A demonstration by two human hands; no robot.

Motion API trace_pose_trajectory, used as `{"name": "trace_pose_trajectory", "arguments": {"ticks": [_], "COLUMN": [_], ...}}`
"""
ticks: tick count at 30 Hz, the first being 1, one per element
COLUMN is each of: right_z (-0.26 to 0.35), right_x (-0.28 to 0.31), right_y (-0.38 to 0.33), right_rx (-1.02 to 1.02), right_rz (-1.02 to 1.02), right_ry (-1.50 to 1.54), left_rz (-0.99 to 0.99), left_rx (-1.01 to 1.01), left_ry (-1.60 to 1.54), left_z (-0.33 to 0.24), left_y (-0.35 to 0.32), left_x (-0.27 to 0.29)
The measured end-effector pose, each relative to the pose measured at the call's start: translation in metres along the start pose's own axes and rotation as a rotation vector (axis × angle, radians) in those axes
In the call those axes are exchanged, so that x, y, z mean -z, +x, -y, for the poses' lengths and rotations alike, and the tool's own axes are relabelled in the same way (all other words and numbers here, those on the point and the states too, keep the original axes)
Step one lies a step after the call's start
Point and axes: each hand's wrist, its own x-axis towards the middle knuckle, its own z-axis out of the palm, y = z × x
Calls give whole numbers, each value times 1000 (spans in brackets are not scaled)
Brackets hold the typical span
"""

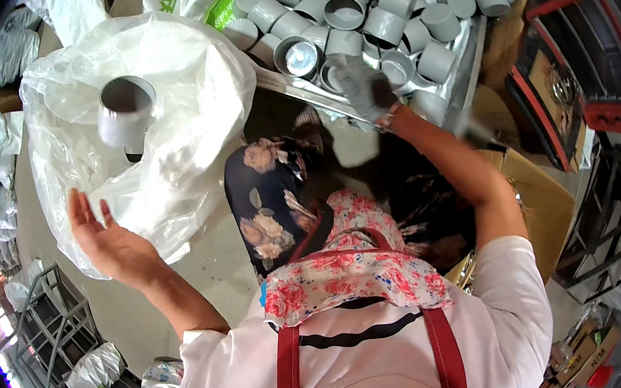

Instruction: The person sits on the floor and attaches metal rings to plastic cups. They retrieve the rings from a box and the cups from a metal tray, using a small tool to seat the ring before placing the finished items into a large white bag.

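Nearest me, a floral cloth (350, 274) hangs over the red apron. My left hand (105, 240) is open, palm up, against a clear plastic bag (165, 126) with a grey cylinder (125, 112) inside. My gloved right hand (363, 88) reaches among grey cups (381, 9) on the metal tray (463, 54); I cannot tell its grip.

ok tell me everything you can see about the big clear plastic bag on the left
The clear plastic bag is large, thin and crinkled, milky where its film folds over itself. It bulges open on the pale floor at the person's left. One grey cylindrical piece, open end up, shows at its mouth, seemingly mid-air. The left hand is open, palm up, at the bag's lower edge, its fingers against the film.
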Motion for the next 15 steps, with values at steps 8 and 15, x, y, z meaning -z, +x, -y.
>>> {"name": "trace_pose_trajectory", "arguments": {"ticks": [8,15], "right_z": [-39,-31], "right_x": [-119,33], "right_y": [67,20], "right_rx": [-130,397], "right_rz": [789,550], "right_ry": [-85,180], "left_rz": [654,1101], "left_rx": [464,-259], "left_ry": [-33,49], "left_z": [26,31], "left_y": [-65,-51], "left_x": [-69,-125]}}
